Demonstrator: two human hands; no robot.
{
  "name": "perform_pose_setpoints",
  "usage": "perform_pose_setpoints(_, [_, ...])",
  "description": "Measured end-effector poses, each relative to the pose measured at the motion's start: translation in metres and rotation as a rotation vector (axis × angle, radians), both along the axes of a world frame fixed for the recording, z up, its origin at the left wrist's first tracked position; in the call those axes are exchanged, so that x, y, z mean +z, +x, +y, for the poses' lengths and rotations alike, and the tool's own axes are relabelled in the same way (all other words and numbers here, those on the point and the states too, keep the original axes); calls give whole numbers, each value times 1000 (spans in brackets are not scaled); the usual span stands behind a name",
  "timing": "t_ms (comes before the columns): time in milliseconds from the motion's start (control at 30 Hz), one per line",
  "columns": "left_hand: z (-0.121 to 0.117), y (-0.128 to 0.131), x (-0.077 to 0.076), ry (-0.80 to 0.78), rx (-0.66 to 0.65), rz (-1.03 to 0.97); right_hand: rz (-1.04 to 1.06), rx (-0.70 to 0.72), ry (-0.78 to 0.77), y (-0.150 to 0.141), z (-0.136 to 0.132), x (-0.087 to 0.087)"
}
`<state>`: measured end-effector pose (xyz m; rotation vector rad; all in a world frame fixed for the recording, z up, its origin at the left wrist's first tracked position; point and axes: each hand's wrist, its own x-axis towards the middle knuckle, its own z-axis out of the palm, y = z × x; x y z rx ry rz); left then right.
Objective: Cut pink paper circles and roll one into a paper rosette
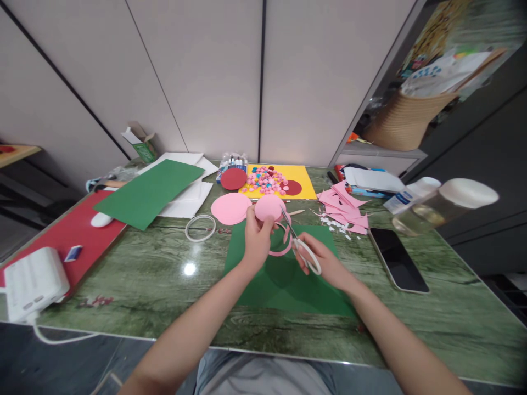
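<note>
Green wood-grain table (164, 291), pale panels (206, 71) behind; well left of my fingers: white charger block (37, 282), red sheet (88, 233), loose green sheet (152, 192), then nearer, white ring (200, 240). My left hand (257, 238) pinches the pink paper disc (268, 207) between thumb and fingers, curled pink strip (282, 252) just right of them, scissors (293, 235) at the disc's right edge, handles gripped by my right hand's (323, 260) curled fingers. Right of those: pink scraps (343, 206), dark-screened phone (398, 259), white-capped bottle (444, 206).
</note>
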<state>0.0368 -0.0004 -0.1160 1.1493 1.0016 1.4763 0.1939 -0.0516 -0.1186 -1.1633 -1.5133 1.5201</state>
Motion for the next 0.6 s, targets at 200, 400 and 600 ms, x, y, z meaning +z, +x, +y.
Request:
perform_pose_setpoints(200, [-1,1,1,-17,-23,-24,-12,0,-4,-1,0,0])
perform_pose_setpoints(400, [-1,1,0,-42,-33,-23,9,-9,-18,-1,1,-3])
perform_pose_setpoints(600, [-3,3,-2,-47,-64,-12,25,-19,-12,0,1,-3])
